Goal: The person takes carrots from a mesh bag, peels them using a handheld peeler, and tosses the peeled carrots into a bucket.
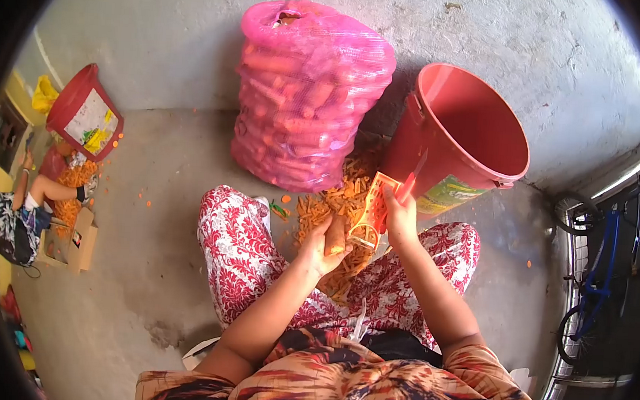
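My left hand (319, 253) is closed around a carrot (336, 236), its thick end facing me. My right hand (402, 223) grips an orange plastic slicer (375, 203) with slots and a rounded frame at its lower end. A red-handled knife (408, 188) is in that same hand, its blade pointing up and away. The carrot is just left of the slicer's lower end; whether they touch, I cannot tell. Under both hands, between my legs, lies a heap of cut carrot pieces (310, 213).
A pink mesh sack (307, 104) full of carrots stands against the wall. Right of it, a large red bucket (402, 143) leans toward me. Far left, another person (19, 214) sits near a red bucket (69, 100), orange pieces and a cardboard box (83, 240). A blue bicycle (600, 268) is at right.
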`<act>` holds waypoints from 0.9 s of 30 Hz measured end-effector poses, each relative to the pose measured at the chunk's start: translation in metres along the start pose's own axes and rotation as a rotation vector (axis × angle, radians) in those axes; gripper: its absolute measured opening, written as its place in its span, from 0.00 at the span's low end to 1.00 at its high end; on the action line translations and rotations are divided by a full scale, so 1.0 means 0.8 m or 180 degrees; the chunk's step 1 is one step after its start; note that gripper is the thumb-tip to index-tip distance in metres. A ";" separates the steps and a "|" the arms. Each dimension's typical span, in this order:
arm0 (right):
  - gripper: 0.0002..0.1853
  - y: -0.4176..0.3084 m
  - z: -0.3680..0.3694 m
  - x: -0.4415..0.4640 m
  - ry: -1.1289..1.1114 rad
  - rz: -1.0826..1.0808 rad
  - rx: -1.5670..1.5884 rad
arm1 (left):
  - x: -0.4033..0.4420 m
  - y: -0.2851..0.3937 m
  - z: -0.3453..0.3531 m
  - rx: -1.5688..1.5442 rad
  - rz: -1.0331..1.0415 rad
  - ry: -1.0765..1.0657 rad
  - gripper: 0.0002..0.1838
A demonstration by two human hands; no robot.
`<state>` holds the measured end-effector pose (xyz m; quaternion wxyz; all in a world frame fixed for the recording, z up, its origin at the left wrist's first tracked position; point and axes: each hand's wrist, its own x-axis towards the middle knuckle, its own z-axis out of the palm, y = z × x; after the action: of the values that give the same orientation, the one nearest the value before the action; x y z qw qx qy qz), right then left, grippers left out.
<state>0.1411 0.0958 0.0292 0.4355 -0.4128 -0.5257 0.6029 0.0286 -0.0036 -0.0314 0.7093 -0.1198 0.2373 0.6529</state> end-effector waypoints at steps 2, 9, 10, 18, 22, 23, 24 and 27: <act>0.08 -0.002 0.017 -0.011 -0.0040 -0.0124 -0.0014 | -0.001 -0.001 0.002 0.0121 -0.0018 0.0190 0.16; 0.07 0.019 0.034 -0.021 -0.0143 -0.0502 -0.0852 | 0.001 -0.006 -0.004 0.0137 -0.0259 -0.0150 0.16; 0.07 0.015 0.035 -0.024 -0.0151 -0.0431 -0.0897 | -0.004 -0.007 0.002 0.0074 -0.0246 -0.0041 0.16; 0.07 0.024 0.040 -0.028 -0.0069 -0.0847 -0.1304 | -0.007 -0.004 0.008 0.0119 -0.0220 -0.0419 0.16; 0.05 0.030 0.034 -0.021 -0.0007 -0.1125 -0.1642 | -0.007 -0.006 0.013 0.0183 -0.0122 -0.0164 0.16; 0.05 0.031 0.032 -0.015 0.0204 -0.1395 -0.1658 | -0.001 -0.005 0.005 0.0303 -0.0117 -0.0181 0.16; 0.05 0.032 0.025 -0.002 0.0413 -0.1664 -0.1671 | 0.001 -0.004 0.001 0.0421 -0.0110 -0.0197 0.15; 0.06 0.032 -0.022 0.061 0.1301 -0.1408 -0.2241 | -0.016 -0.006 -0.001 0.0411 -0.0655 -0.0717 0.16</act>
<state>0.1423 0.1456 -0.0004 0.4817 -0.5238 -0.6773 0.1866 0.0331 -0.0158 -0.0265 0.8007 -0.0237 0.1842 0.5696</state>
